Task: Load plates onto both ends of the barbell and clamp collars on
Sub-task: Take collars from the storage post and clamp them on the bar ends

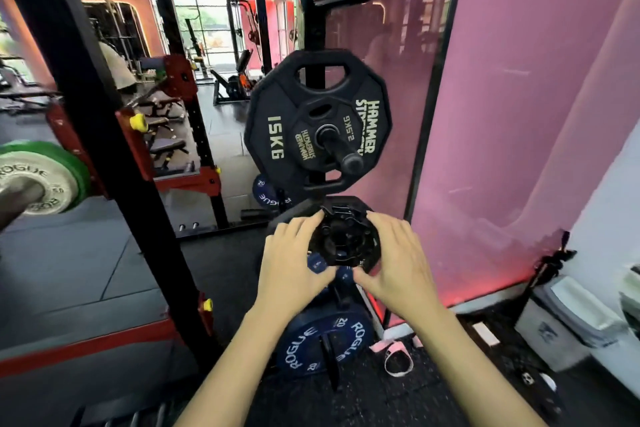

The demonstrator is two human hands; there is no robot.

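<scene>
Black collars on storage peg, green-rimmed plate on barbell sleeve — left.

A black 15 kg plate and a 2.5 kg plate are carried on a rack peg. A blue plate is hung lower. A pink strap is seen lying on the floor.

Barbell cut off at left edge

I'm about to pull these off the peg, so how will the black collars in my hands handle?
The collars look like hard plastic, so probably stiff and light. Both the left hand and right hand grip them, so they may come off together. Their blue levers might swing loose.
</scene>
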